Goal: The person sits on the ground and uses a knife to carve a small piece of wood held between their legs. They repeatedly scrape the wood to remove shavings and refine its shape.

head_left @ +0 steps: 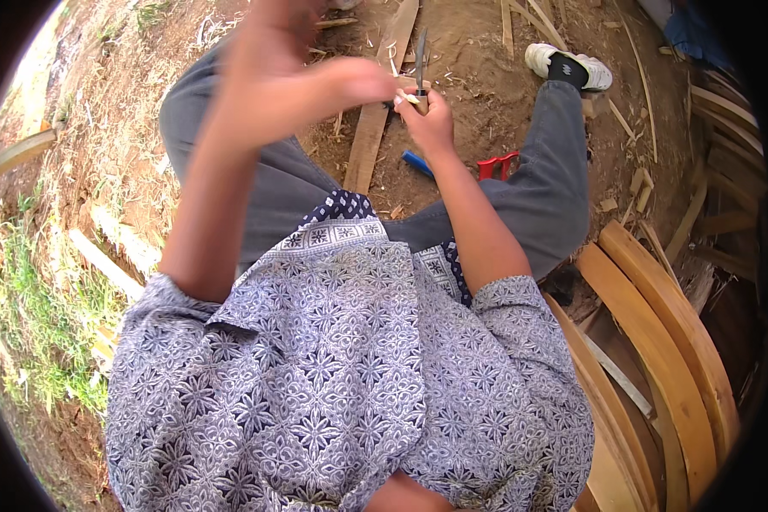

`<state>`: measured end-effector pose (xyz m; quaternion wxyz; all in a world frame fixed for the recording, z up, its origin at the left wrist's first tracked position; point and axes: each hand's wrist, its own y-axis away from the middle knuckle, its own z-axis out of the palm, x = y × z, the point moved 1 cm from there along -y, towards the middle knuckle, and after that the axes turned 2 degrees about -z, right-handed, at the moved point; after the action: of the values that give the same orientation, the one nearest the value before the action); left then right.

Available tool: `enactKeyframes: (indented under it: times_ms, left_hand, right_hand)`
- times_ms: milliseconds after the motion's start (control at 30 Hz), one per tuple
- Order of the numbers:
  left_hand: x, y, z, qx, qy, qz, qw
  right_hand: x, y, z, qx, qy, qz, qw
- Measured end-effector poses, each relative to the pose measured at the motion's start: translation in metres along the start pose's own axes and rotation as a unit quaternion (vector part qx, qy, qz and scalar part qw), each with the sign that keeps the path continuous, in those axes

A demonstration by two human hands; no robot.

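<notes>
My right hand (431, 126) is closed round the short wooden handle of a chisel (421, 64), its narrow dark blade pointing away from me. A small pale bit of wood (410, 98) shows at its fingertips. My left hand (299, 90) is raised close to the camera and blurred, thumb stretched out to the right. It appears to hold nothing, though its fingers run out past the top edge. Beneath the chisel, a long wooden plank (367, 145) lies on the ground between my legs.
A blue handle (417, 163) and a red tool handle (497, 165) lie by my right leg. Curved wooden pieces (657, 333) are stacked at my right, with more timber (730, 162) beyond. Shavings and thin strips litter the dirt ground (478, 102). Grass (47, 299) grows at left.
</notes>
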<state>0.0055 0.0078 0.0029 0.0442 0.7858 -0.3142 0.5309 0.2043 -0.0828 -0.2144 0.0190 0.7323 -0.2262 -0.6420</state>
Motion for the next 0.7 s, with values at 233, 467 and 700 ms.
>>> enactKeyframes:
  times_ms: [233, 467, 700]
  left_hand:
    - [-0.096, 0.041, 0.085, -0.056, -0.03, -0.081, 0.995]
    - [-0.102, 0.045, 0.088, 0.001, -0.032, -0.125, 0.992]
    - [-0.093, 0.051, 0.088, -0.053, -0.055, -0.108, 0.991]
  right_hand:
    - [0.01, -0.011, 0.016, -0.038, 0.02, -0.022, 0.999]
    - [-0.03, 0.004, -0.017, -0.07, -0.041, 0.104, 0.991]
    - [-0.003, -0.008, -0.06, -0.042, -0.017, 0.176, 0.983]
